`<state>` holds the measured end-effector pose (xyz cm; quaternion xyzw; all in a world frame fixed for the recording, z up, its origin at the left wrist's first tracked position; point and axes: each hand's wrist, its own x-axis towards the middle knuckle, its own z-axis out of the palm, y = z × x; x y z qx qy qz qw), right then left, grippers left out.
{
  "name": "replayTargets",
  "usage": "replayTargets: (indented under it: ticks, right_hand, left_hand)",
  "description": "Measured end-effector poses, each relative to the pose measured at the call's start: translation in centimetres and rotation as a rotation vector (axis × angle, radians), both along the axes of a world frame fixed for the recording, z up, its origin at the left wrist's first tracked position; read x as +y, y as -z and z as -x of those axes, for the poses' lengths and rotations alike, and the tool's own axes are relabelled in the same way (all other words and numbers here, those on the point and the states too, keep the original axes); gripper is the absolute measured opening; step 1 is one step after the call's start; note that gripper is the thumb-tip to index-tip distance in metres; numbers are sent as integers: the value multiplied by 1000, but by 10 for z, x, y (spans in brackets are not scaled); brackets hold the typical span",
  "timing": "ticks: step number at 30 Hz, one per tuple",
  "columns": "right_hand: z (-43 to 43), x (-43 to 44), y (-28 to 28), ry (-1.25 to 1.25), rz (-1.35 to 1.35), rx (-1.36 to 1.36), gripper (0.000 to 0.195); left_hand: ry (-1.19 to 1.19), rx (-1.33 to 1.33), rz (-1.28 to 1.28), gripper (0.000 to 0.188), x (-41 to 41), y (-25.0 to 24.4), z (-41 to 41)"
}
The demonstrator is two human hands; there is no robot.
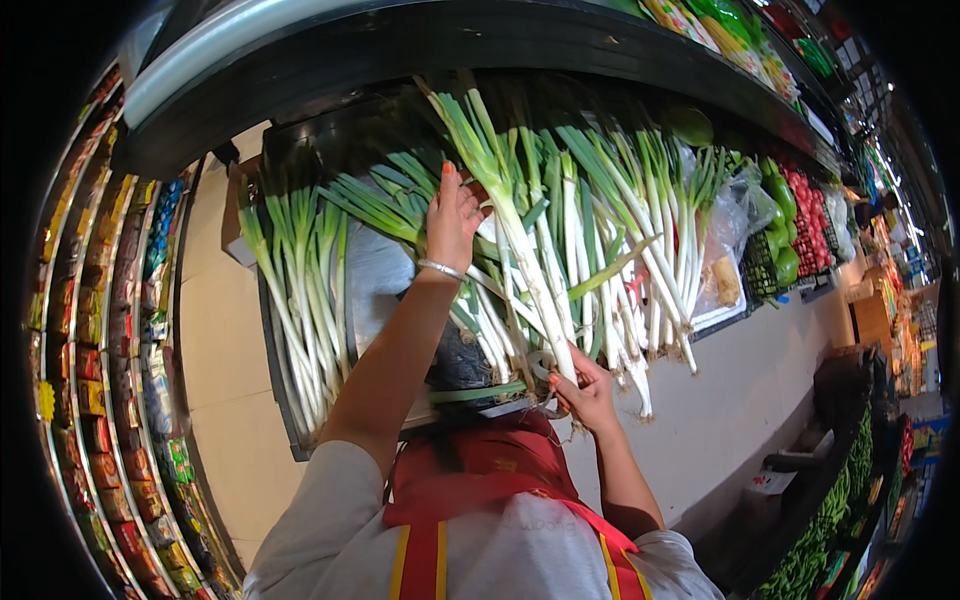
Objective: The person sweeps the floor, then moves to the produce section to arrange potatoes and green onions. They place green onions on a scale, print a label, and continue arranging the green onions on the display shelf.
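A thick leek stalk (529, 255) lies slanted across the heap, its white root end toward me and its green leaves pointing away. My right hand (587, 388) grips it near the roots. My left hand (454, 217), fingers apart, is beside its green upper part and holds nothing that I can see. Under and around the stalk are more loose leeks (589, 285). A separate group of leeks (300, 300) lies on the left side of the metal-topped stand (382, 262). A peeled strip of leaf (615, 268) lies across the stalks on the right.
A dark shelf edge (450, 45) overhangs the far side. Plastic-wrapped produce (727, 225), green peppers (781, 202) and a red produce crate (810, 225) stand to the right. Packaged goods shelves (97, 360) line the left. Green beans or chillies (817, 517) fill a lower-right display.
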<state>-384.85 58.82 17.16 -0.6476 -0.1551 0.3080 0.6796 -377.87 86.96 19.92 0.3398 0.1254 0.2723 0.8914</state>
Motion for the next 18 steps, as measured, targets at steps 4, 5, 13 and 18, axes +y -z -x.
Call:
replayTargets:
  ticks: [4,5,13,18]
  right_hand:
    - [4,4,18,62,3,-161,54]
    - [5,6,21,71,4,-211,55]
    - [9,13,16,-39,-55,53,55]
    - [-21,38,-3,-70,-190,20,52]
  left_hand:
    - [-33,93,-135,23,13,-2,2]
    - [-56,84,-123,20,13,0,3]
    - [-151,9,-137,8,0,-6,13]
    - [-82,-3,-224,7,-14,-3,21]
